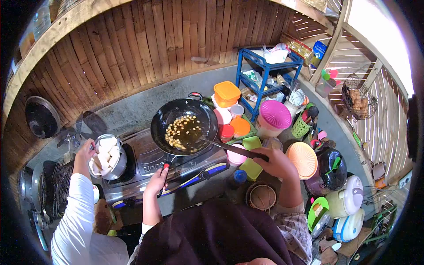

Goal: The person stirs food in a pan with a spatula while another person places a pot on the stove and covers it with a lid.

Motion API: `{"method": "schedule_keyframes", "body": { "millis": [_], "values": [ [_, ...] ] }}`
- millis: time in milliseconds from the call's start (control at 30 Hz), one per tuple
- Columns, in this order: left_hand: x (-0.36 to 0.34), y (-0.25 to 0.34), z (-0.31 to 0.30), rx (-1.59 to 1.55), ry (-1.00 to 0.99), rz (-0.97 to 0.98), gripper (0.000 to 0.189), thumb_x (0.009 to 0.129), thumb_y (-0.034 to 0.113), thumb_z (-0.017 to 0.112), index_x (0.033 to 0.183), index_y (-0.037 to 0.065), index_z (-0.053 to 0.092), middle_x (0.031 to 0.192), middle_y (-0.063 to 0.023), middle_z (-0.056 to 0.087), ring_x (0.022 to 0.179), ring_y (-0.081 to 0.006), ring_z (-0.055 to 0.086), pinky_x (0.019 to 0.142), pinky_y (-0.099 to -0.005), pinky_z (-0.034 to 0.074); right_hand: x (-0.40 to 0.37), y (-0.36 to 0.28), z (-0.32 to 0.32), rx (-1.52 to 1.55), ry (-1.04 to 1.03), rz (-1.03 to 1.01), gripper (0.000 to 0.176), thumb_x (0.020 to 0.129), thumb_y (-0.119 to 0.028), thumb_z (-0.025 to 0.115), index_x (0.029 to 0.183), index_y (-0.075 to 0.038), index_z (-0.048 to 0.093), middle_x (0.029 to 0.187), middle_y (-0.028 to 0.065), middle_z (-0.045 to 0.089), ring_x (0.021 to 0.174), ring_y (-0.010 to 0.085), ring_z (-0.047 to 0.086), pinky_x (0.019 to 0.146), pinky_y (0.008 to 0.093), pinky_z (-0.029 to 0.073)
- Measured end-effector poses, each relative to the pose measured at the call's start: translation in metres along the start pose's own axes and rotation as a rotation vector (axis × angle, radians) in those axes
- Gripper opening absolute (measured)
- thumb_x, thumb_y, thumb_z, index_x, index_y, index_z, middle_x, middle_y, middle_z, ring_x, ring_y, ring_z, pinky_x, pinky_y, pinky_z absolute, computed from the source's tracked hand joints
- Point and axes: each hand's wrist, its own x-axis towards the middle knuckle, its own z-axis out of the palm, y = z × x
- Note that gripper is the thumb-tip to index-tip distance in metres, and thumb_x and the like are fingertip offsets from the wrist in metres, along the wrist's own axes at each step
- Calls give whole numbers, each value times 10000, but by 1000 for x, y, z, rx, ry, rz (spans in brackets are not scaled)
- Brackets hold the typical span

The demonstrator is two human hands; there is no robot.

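Note:
A black wok (pixel 161 128) with oil and small pale pieces (pixel 181 128) sits on the right side of a silver gas stove (pixel 148 157). My left hand (pixel 157 180) is wrapped round the wok's black and red handle. In my right hand (pixel 279 163) is the dark handle of a long spatula (pixel 229 147), whose blade rests in the oil at the wok's right side. Left of the wok, a metal pot (pixel 119 165) filled with white chunks (pixel 105 155) stands on the stove's left side.
A co-worker's hand (pixel 84 152), in a white sleeve, touches the pot's left rim. Right of the wok stand orange, red and pink containers (pixel 226 93), a blue rack (pixel 267 66) and a pink-lidded tub (pixel 274 115). A black lid (pixel 42 117) leans against the wall at left.

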Motion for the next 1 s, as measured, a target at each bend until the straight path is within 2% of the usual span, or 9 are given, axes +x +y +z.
{"method": "schedule_keyframes", "body": {
  "millis": [300, 600, 700, 767, 833, 900, 1000],
  "values": [
    [-2, 2, 0, -2, -9, 9, 423, 921, 416, 433, 1150, 62, 401, 531, -23, 443, 375, -112, 407, 349, -259, 350, -4, 8, -7, -82, 36, 26, 279, 789, -178, 605, 1038, -54, 611, 762, 214, 613, 665, 366, 604, 614, 420, 463],
    [0, 2, 1, -3, 6, 5, 402, 925, 403, 427, 1134, 59, 413, 529, -25, 443, 373, -105, 398, 347, -252, 342, 10, 9, 22, 9, -20, -63, 258, 791, -158, 593, 1020, -39, 608, 828, 205, 625, 760, 380, 608, 693, 422, 483],
    [-5, 6, 3, 2, 37, -5, 407, 924, 398, 429, 1152, 62, 410, 530, -25, 443, 375, -103, 398, 349, -251, 341, 21, 20, 45, 12, -51, -67, 271, 798, -164, 585, 1045, -53, 595, 841, 182, 625, 773, 353, 603, 681, 385, 470],
    [-7, 9, 3, 2, 65, -23, 411, 924, 397, 430, 1164, 64, 410, 532, -25, 443, 377, -102, 399, 350, -251, 340, 27, 16, 56, 87, 13, -179, 272, 797, -150, 580, 1050, -52, 584, 880, 175, 625, 820, 369, 591, 719, 396, 468],
    [-8, 10, 2, 12, 45, -23, 456, 923, 416, 425, 1173, 35, 448, 539, -34, 473, 412, -113, 442, 396, -263, 370, 36, 19, 70, 80, -5, -138, 316, 786, -162, 614, 1071, -37, 561, 928, 200, 609, 865, 367, 589, 754, 393, 475],
    [-8, 10, 2, 15, 37, -17, 457, 924, 416, 425, 1174, 34, 447, 539, -34, 473, 412, -112, 442, 396, -263, 370, 49, 33, 93, 136, 165, -317, 270, 794, -151, 584, 1054, -79, 586, 871, 166, 626, 829, 349, 596, 745, 389, 471],
    [-7, 9, 2, 36, 33, -4, 458, 924, 414, 426, 1173, 31, 443, 536, -34, 471, 409, -112, 441, 396, -262, 370, 63, 26, 106, 123, 79, -227, 313, 802, -181, 596, 1080, -46, 551, 939, 210, 616, 875, 377, 588, 754, 400, 475]
  ]
}}
